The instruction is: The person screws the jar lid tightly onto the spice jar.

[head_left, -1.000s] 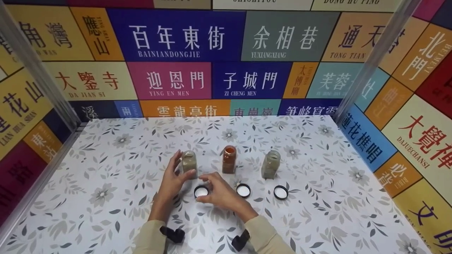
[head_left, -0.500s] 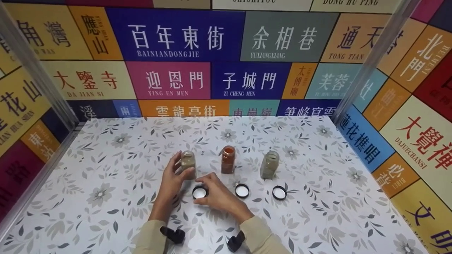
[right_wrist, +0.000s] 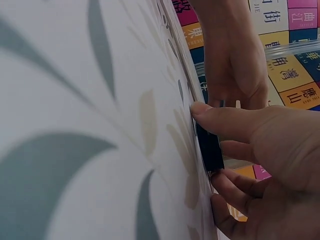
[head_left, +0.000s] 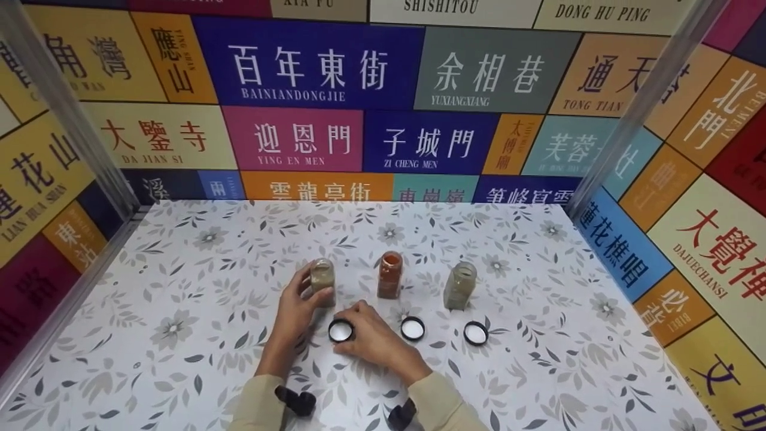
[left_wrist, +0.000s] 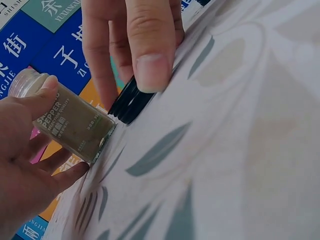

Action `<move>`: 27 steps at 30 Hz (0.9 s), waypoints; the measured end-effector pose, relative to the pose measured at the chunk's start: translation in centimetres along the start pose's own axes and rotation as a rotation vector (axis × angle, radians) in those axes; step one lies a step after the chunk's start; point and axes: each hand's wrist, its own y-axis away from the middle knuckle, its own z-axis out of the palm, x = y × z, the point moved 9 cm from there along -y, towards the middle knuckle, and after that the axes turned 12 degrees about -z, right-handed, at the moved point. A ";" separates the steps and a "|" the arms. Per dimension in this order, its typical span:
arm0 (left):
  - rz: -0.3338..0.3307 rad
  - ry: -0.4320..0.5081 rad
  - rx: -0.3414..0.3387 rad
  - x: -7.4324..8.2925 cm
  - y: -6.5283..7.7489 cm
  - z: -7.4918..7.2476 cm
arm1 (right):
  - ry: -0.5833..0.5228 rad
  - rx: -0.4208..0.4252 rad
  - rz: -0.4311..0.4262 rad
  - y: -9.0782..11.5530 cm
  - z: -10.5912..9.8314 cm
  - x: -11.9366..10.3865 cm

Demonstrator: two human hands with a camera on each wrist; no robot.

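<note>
In the head view my left hand (head_left: 296,306) holds a small open glass jar (head_left: 323,276) of grey-brown powder, thumb on the near side and fingers round the far side. Its label reads pepper in the left wrist view, where the jar (left_wrist: 75,122) stands upright on the cloth. Just in front of it lies a black lid (head_left: 341,330), white inside facing up. My right hand (head_left: 372,340) pinches this lid between thumb and fingers. The right wrist view shows the thumb at one edge of the lid (right_wrist: 210,149) and fingertips at the opposite edge.
An open jar of red-orange powder (head_left: 390,276) and another of greyish powder (head_left: 459,287) stand to the right. Before them lie a second lid (head_left: 413,328) and a third lid (head_left: 476,333), white insides up. A floral cloth (head_left: 179,269) covers the table; printed panels (head_left: 311,66) wall it.
The right thumb and fingers have closed in on the lid's edges, from a wider spread. The left hand keeps its hold on the jar. The head view has shifted slightly.
</note>
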 end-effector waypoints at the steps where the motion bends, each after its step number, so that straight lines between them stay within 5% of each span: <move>1: -0.009 -0.012 0.006 -0.1 0.0 0.0 | -0.004 -0.001 0.004 0.0 0.0 0.0; 15: -0.059 -0.012 0.022 -0.4 -0.5 -0.3 | -0.079 0.012 0.025 -0.3 -0.6 0.5; 27: -0.069 0.001 0.015 -0.8 -0.7 -0.3 | -0.092 0.115 0.026 -0.2 -2.2 -0.5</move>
